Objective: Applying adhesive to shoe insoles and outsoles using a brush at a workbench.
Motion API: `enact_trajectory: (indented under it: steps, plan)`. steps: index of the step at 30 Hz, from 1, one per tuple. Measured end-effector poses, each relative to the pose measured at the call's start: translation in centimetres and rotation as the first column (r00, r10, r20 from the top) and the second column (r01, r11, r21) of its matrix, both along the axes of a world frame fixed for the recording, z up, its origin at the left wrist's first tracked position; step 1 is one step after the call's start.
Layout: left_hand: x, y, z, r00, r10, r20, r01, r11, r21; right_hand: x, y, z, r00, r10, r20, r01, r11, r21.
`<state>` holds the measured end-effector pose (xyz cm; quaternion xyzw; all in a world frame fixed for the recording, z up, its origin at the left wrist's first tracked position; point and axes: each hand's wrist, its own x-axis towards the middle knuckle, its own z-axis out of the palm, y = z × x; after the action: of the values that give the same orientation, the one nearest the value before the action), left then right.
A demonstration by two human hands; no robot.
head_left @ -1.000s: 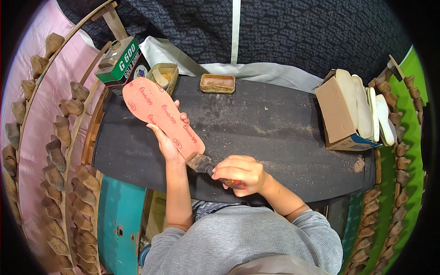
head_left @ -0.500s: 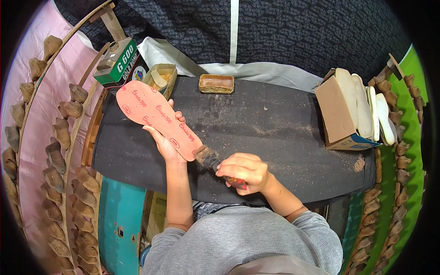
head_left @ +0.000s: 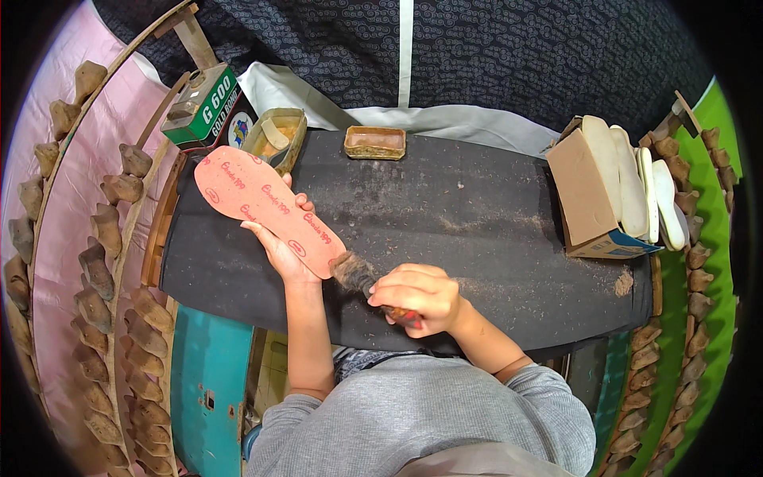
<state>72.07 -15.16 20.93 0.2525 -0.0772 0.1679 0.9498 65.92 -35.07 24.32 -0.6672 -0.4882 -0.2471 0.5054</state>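
Observation:
A salmon-pink, sole-shaped sheet with red printing [head_left: 258, 199] is held up at a slant over the table. My left hand [head_left: 288, 258] grips it near its narrower end, the thumb on one edge and fingertips showing past the other. In my right fist [head_left: 421, 296] is a dark hand tool [head_left: 354, 274] with a flared, brownish end and red on its handle. That flared end meets the lower right tip of the sheet. Whether it is a brush or a blade, I cannot tell.
A dark cloth-covered table [head_left: 477, 294] carries scattered shavings. Behind lie a shallow brown dish [head_left: 375, 143], a tray with amber paste [head_left: 278, 135] and a green can [head_left: 208, 107]. A cardboard box [head_left: 584, 195] holds pale soles. Racks of wooden shoe lasts [head_left: 95, 262] flank both sides.
The sheet has shifted slightly left, its wide end dropping a little. My right hand and the tool have moved slightly left with it, still at the sheet's lower tip.

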Motion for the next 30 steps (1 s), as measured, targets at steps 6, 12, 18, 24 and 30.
enact_trajectory:
  steps: [6, 12, 18, 24, 30]
  plan:
    - [-0.4, 0.0, 0.4, 0.999, 0.034, -0.002, -0.034, 0.999, 0.002, 0.7, -0.6, 0.0, 0.995, 0.023, -0.094, -0.020, 0.999, 0.028]
    - [-0.5, 0.5, 0.2, 0.998, 0.056, 0.011, -0.056, 0.998, -0.001, 1.1, -1.1, -0.1, 0.993, -0.099, -0.062, 0.101, 0.994, 0.036]
    - [-0.7, 0.6, 0.9, 0.994, 0.109, 0.015, -0.109, 0.993, 0.039, 0.5, -1.5, 1.0, 0.975, -0.222, 0.002, 0.221, 0.971, 0.092]
    - [-0.6, 0.0, 0.8, 0.999, 0.050, -0.014, -0.050, 0.998, -0.032, 0.0, -0.3, 0.7, 0.998, 0.061, -0.022, -0.059, 0.994, 0.093]
    - [-0.6, 0.0, 0.1, 0.993, -0.117, -0.010, 0.114, 0.981, -0.155, 1.2, -0.9, 0.2, 0.994, 0.070, -0.088, -0.061, 0.992, 0.109]
